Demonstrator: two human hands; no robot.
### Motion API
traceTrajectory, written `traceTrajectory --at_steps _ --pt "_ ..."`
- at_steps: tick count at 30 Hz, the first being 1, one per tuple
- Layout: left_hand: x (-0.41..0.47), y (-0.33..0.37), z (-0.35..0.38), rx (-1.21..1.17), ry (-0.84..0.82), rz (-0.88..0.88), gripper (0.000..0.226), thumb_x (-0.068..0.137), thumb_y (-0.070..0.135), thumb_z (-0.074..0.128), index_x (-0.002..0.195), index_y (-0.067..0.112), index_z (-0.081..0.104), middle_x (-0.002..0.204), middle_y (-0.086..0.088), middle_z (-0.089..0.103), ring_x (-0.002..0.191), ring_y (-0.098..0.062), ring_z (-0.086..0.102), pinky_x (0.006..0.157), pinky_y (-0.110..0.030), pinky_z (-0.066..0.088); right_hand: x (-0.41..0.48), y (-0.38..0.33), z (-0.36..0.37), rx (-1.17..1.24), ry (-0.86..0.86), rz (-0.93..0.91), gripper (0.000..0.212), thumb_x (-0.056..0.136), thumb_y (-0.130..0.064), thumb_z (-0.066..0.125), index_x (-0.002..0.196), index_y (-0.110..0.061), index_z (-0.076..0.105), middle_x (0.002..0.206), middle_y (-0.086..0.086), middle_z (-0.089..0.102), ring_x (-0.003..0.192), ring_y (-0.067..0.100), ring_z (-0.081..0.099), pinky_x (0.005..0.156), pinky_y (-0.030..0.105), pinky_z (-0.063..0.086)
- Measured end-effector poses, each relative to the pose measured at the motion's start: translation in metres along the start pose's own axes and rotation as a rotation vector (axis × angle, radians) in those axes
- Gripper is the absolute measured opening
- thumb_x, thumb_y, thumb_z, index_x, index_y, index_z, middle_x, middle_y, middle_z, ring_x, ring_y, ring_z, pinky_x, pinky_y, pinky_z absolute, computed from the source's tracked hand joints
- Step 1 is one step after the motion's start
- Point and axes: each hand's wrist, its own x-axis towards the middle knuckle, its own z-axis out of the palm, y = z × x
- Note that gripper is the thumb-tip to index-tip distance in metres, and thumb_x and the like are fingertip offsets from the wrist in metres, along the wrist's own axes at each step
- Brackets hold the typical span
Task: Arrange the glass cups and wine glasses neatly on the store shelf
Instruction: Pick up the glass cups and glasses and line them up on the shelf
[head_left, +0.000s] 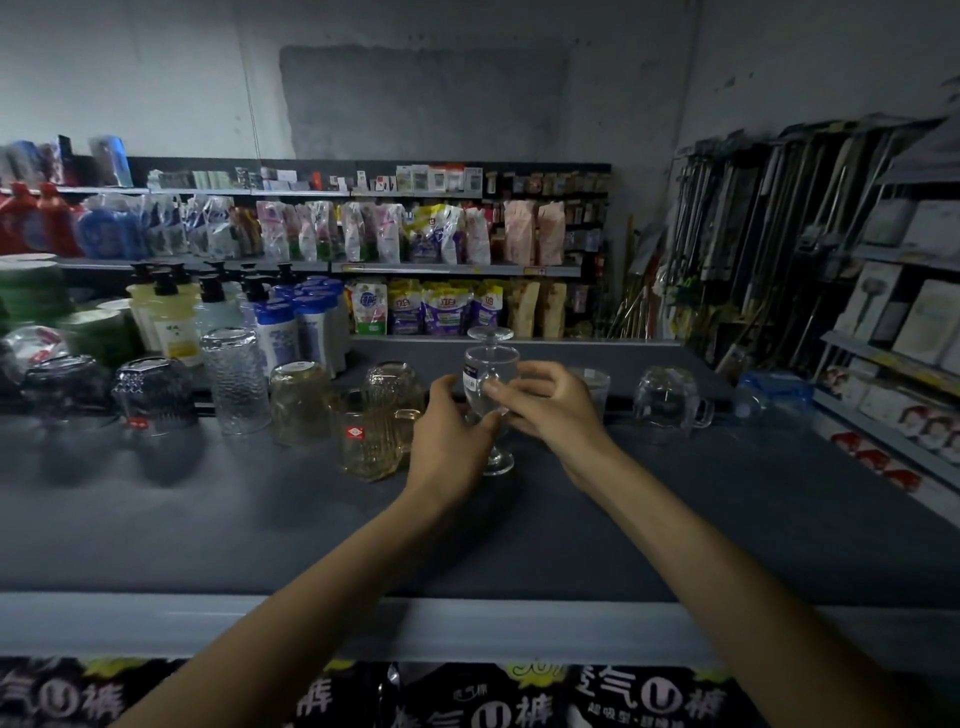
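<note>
Both hands on the wine glass, mid-shelf, foot down on the dark shelf, stem vertical, so long axis straight up. Left hand is curled round the lower bowl & stem; right hand pinches the bowl w/ thumb and fingers from the other side. Glass sits btwn the two, dead ahead of the person, both hands equally near. A round disc shows just above its rim, maybe a 2nd glass's foot, on top or behind; can't tell. Tight on the glass's left: amber mug w/ red sticker, just beside the left hand, its handle near the knuckles. Further left of the glass are an amber cup, a tall tumbler and dark cups, in a rough row. Right of the glass: a small glass just behind the right hand, then a clear mug well apart. Open room is in front of the glass, bare shelf down to the pale front edge, plus the gap to its right before the clear mug. Judgement: the move prob. goes right or forward, lift first. Drifting left risks clinking the amber mug. It's top-heavy on a small foot, best moved upright.
</note>
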Motion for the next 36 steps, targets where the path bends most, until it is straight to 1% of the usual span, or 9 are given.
traceTrajectory --at_steps 4,7,10,16,22,28,32,34,36 --pt "-0.008 0.011 -0.011 0.082 -0.092 -0.073 0.051 0.083 0.036 0.078 0.127 0.020 0.056 0.111 0.004 0.072 0.100 -0.012 0.071 0.089 -0.042 0.061 -0.017 -0.006 -0.017 -0.131 0.048 -0.028 0.068 0.088 -0.022 0.082 0.146 -0.012 0.048 0.131 0.007 0.063 0.115 0.020 0.065 0.097 0.033 0.055" --pt "-0.026 0.022 -0.025 0.143 -0.137 -0.076 0.051 0.090 0.029 0.077 0.134 0.019 0.052 0.109 0.004 0.069 0.098 -0.012 0.070 0.082 -0.035 0.060 -0.046 -0.011 -0.032 -0.176 0.041 -0.098 0.059 0.092 -0.017 0.077 0.145 -0.014 0.050 0.132 0.007 0.061 0.118 0.019 0.063 0.089 0.023 0.050" --pt "-0.054 0.030 -0.039 0.233 -0.137 0.032 0.048 0.091 0.027 0.077 0.134 0.021 0.058 0.112 0.007 0.069 0.101 -0.006 0.068 0.088 -0.028 0.059 -0.081 -0.016 -0.040 -0.192 0.006 -0.190 0.052 0.095 -0.017 0.074 0.143 -0.020 0.054 0.129 -0.001 0.062 0.119 0.010 0.061 0.088 0.014 0.051" --pt "-0.132 0.030 -0.069 0.321 0.006 0.315 0.035 0.098 0.023 0.070 0.132 0.023 0.062 0.123 0.012 0.069 0.114 -0.001 0.066 0.097 -0.029 0.057 -0.149 -0.003 -0.033 -0.113 -0.097 -0.373 0.040 0.096 -0.016 0.073 0.131 -0.028 0.061 0.125 -0.013 0.068 0.123 0.003 0.062 0.105 0.027 0.051" --pt "-0.236 0.000 -0.094 0.331 0.241 0.258 0.033 0.100 0.011 0.066 0.132 0.009 0.061 0.123 -0.001 0.069 0.116 -0.014 0.067 0.095 -0.030 0.054 -0.208 0.034 0.000 -0.006 -0.268 -0.425 0.040 0.096 -0.010 0.072 0.135 -0.012 0.060 0.135 -0.002 0.066 0.131 0.012 0.061 0.110 0.035 0.050" --pt "-0.348 -0.071 -0.131 0.529 0.394 -0.022 0.032 0.100 0.012 0.065 0.131 0.009 0.063 0.123 -0.002 0.067 0.116 -0.018 0.066 0.095 -0.040 0.055 -0.262 0.099 0.050 -0.027 -0.554 -0.350 0.039 0.098 -0.014 0.072 0.135 -0.015 0.060 0.136 -0.004 0.063 0.132 0.016 0.059 0.108 0.033 0.049" --pt "-0.452 -0.140 -0.151 0.690 0.405 -0.382 0.034 0.099 0.021 0.065 0.133 0.025 0.060 0.125 0.009 0.065 0.118 -0.013 0.064 0.094 -0.039 0.055 -0.306 0.184 0.093 -0.186 -0.768 -0.124 0.035 0.098 -0.031 0.070 0.132 -0.024 0.062 0.134 -0.013 0.062 0.128 0.005 0.058 0.100 0.025 0.051" --pt "-0.506 -0.174 -0.157 0.724 0.392 -0.598 0.036 0.097 0.029 0.063 0.133 0.032 0.059 0.123 0.014 0.064 0.116 -0.010 0.063 0.089 -0.035 0.055 -0.335 0.240 0.112 -0.319 -0.888 -0.026 0.036 0.097 -0.032 0.072 0.131 -0.027 0.063 0.132 -0.017 0.061 0.123 -0.004 0.056 0.100 0.030 0.053" --pt "-0.557 -0.206 -0.165 0.690 0.369 -0.806 0.036 0.097 0.029 0.063 0.133 0.034 0.059 0.123 0.015 0.064 0.115 -0.007 0.063 0.084 -0.031 0.052 -0.366 0.292 0.129 -0.463 -0.999 0.063 0.037 0.094 -0.034 0.075 0.129 -0.026 0.065 0.130 -0.013 0.063 0.121 0.004 0.059 0.103 0.039 0.053"
